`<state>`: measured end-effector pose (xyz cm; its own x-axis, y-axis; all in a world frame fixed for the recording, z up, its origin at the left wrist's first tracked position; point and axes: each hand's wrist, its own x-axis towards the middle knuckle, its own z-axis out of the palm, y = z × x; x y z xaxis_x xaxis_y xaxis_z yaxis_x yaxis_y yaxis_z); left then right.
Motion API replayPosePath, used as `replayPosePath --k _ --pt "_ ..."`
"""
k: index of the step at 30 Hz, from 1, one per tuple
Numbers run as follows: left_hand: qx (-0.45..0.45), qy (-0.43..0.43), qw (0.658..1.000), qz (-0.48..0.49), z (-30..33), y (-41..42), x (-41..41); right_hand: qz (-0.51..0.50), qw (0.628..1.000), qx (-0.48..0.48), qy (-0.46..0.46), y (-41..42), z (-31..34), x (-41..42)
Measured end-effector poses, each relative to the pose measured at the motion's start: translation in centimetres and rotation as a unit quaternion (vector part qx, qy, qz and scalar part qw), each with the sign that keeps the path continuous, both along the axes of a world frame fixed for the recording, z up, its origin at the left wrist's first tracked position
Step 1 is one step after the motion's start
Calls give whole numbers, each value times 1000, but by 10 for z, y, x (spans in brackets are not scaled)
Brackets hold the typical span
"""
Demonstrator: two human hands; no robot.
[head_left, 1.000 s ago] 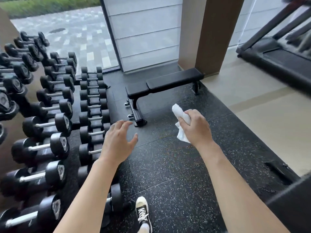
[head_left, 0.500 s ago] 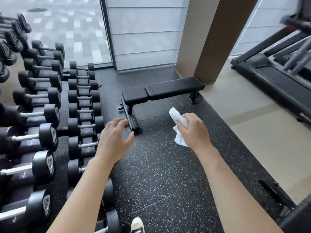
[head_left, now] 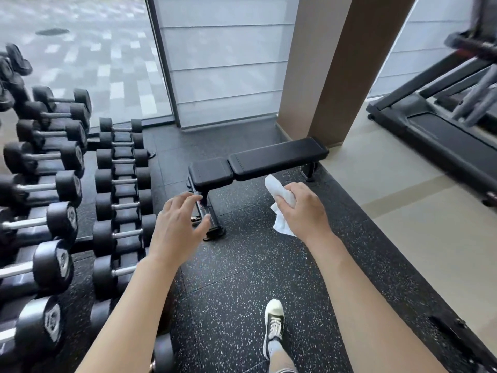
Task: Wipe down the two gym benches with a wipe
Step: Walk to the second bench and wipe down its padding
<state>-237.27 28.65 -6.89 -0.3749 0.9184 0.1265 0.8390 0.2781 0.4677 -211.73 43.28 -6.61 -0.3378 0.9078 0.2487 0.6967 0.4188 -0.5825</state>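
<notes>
One black flat gym bench (head_left: pixel 277 157) stands ahead on the speckled rubber floor, its seat pad at the left and its long pad toward the pillar. No second bench is in view. My right hand (head_left: pixel 305 211) is closed around a crumpled white wipe (head_left: pixel 279 200), held in the air short of the bench's near side. My left hand (head_left: pixel 177 227) hovers with fingers spread and nothing in it, in front of the bench's left foot.
A rack of black dumbbells (head_left: pixel 53 184) runs along the left, with a second row (head_left: pixel 121 181) on the floor beside it. A brown pillar (head_left: pixel 333 63) rises behind the bench. A treadmill (head_left: pixel 441 130) stands on the beige floor at right. My shoe (head_left: pixel 273 321) is below.
The bench has come nearer and larger in view. Both hands stay raised as before, the right still gripping the wipe. My foot has stepped forward.
</notes>
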Motion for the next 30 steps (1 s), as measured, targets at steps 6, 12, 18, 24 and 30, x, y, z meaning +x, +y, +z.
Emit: replayPosePath --k 6,12,18,24,30 --pt "8 -9 1000 20 -7 109 -10 22 999 -10 24 114 -11 -15" --pt "3 -1 1000 28 -12 226 -11 27 999 -27 26 243 -26 -12" --pt "-17 1 999 42 -7 294 -16 35 997 -57 37 326 -30 -26" --pt "-14 4 998 66 2 338 -43 61 995 -67 50 376 -28 -58" --pt "-6 -4 997 78 -1 377 -86 80 994 -65 40 416 -29 -109"
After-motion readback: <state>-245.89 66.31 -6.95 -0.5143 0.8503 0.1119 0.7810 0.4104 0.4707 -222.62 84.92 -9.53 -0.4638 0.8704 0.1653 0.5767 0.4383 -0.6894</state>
